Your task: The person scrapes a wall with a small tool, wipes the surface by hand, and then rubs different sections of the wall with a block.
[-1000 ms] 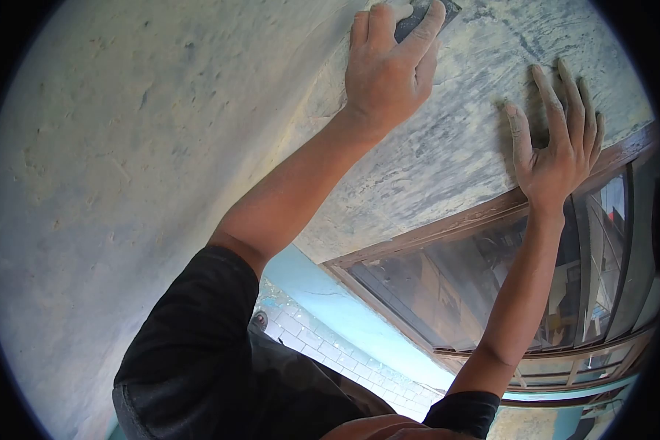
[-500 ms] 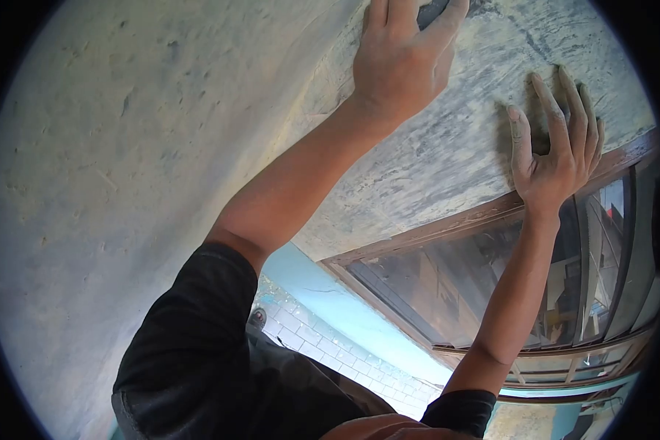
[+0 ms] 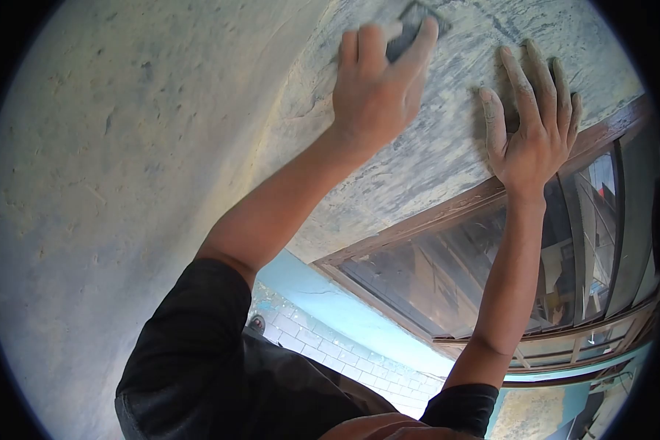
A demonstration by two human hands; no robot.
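Fingers point(image 3: 372, 45) of the dusty left hand point(image 3: 374, 103) are curled round a dark grey rectangular block point(image 3: 402, 42), and it is pressed near the top of a mottled grey-and-cream plastered wall point(image 3: 389, 191), its outline smeared by blur! Just beside it, the dust-coated right hand point(image 3: 528, 147) is laid on the same plaster, digits spread, nothing gripped. Right below, the wall is edged by a brown wooden window frame point(image 3: 418, 219), dark glass point(image 3: 447, 268) being enclosed; farther down, pale paving bricks point(image 3: 308, 339) are glimpsed.
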